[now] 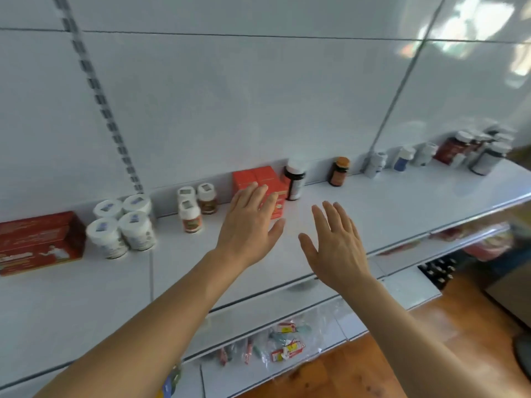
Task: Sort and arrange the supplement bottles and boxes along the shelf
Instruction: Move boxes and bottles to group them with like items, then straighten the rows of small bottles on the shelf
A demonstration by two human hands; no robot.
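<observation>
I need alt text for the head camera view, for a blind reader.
Two open hands, left hand and right hand, reach over a white shelf toward orange boxes and a dark bottle; white jars stand left.

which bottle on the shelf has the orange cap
The small amber bottle standing alone against the back wall, right of the dark white-capped bottle. Every other bottle in view has a white or pale cap.

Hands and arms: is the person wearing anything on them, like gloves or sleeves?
No. The left hand and right hand are bare: no gloves, rings, watch or bracelet. Both forearms are bare too, with no sleeves in view as far as the picture's bottom edge.
</observation>
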